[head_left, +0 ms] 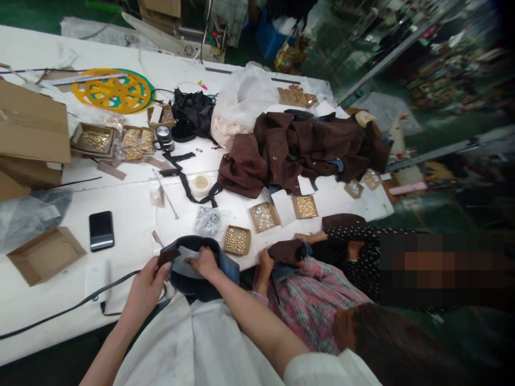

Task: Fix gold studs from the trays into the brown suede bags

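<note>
Denim piece (pixel 228 271): at tabletop (pixel 132 230) edge
Your left hand (pixel 149 274): pinching brown tab (pixel 169 256)
Right hand (pixel 207 264): half-curled inside, grip unclear

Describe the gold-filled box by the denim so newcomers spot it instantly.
On the white table, find the person's right hand at the blue denim piece. Just beyond that, slightly right, sits a small open cardboard box. It holds gold pieces, not silver like the next box, and sits closest to the denim.

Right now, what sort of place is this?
Likely a garment or bag workshop: heaped brown fabric pieces, gold-coloured fittings in a cardboard tray, and a plaid-shirted co-worker holding another brown piece.
</note>
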Motion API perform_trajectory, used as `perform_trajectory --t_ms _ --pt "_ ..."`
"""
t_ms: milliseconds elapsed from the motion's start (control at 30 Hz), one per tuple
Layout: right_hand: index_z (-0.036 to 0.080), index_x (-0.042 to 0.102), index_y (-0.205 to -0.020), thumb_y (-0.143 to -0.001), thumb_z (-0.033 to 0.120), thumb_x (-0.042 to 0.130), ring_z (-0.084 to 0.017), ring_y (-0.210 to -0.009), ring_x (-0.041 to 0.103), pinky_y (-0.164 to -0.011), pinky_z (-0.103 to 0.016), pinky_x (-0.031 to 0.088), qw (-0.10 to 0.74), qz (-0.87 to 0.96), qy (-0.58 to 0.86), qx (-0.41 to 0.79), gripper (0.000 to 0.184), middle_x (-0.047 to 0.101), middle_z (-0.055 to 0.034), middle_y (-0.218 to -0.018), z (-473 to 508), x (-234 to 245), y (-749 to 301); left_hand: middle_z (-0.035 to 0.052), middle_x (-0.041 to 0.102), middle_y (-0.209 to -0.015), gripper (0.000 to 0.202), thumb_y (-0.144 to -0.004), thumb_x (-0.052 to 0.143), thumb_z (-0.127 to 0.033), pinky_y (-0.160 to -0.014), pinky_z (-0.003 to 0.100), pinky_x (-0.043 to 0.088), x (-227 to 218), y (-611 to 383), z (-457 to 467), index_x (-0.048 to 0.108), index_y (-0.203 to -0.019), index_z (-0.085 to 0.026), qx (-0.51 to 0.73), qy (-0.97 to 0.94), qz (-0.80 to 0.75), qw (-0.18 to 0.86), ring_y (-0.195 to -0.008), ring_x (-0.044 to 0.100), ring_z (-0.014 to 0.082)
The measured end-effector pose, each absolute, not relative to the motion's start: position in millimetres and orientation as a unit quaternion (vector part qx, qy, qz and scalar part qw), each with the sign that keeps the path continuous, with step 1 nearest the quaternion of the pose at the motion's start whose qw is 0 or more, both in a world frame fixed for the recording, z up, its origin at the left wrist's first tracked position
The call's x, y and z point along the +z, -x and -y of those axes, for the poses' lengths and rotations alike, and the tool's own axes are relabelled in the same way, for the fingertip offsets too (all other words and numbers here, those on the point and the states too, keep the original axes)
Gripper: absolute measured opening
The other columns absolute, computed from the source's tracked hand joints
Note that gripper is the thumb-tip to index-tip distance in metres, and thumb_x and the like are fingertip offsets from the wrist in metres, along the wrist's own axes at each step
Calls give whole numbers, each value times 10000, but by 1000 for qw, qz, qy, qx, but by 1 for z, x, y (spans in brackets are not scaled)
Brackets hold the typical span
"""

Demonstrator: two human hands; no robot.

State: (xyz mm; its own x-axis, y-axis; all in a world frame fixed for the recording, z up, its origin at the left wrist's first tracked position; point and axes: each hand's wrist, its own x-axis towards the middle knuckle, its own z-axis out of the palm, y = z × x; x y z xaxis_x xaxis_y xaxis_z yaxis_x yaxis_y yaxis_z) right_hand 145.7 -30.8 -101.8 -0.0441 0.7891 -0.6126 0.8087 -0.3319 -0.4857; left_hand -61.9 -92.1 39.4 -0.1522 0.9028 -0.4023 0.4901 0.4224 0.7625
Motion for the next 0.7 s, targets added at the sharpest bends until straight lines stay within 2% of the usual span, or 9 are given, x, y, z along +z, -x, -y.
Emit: perform_trajectory --t_ms 133,267,367,467,567,700 --pt "111 829 -1303 -874 590 914 -386 -1245 802 -1037 -404 642 37 -574 -692 -436 649 824 -234 -1331 27 -106 -148 -6 769 -821 378 -1043 584 -650 -729 375 503 48 59 88 686 -1148 -302 231 -482 -745 399 -778 735 298" --pt "78 880 -1180 -863 522 938 -415 -1191 826 -998 -424 665 80 -570 -694 -432 549 851 -264 -1235 16 -110 -145 14 816 -913 406 -1050 593 -662 -743 378 526 43 64 90 695 -1218 -307 216 -488 -751 388 -855 767 316" --pt "66 880 -1202 -834 520 967 -417 -1205 822 -999 -419 672 105 -575 -683 -437 591 848 -262 -1262 8 -113 -144 23 833 -966 403 -1057 595 -663 -769 378 540 38 68 91 697 -1211 -305 210 -491 -753 384 -893 784 314" --pt "122 878 -1255 -805 530 995 -379 -1244 810 -1030 -378 663 122 -589 -654 -459 619 839 -203 -1353 0 -117 -151 33 836 -958 419 -1059 590 -674 -759 378 548 38 70 89 702 -1195 -294 205 -495 -754 380 -874 788 316" --pt "179 897 -1214 -759 550 1023 -346 -1242 807 -1039 -339 648 143 -602 -618 -485 601 846 -144 -1364 -10 -123 -160 31 825 -911 447 -1060 579 -686 -742 382 541 42 67 86 708 -1205 -283 203 -495 -755 380 -839 777 322" --pt "158 881 -1253 -621 539 1088 -327 -1205 807 -992 -308 641 165 -599 -607 -495 767 839 -153 -1374 -21 -133 -159 2 812 -890 430 -1064 580 -672 -771 383 536 49 58 83 702 -1240 -299 208 -485 -750 398 -816 759 302"
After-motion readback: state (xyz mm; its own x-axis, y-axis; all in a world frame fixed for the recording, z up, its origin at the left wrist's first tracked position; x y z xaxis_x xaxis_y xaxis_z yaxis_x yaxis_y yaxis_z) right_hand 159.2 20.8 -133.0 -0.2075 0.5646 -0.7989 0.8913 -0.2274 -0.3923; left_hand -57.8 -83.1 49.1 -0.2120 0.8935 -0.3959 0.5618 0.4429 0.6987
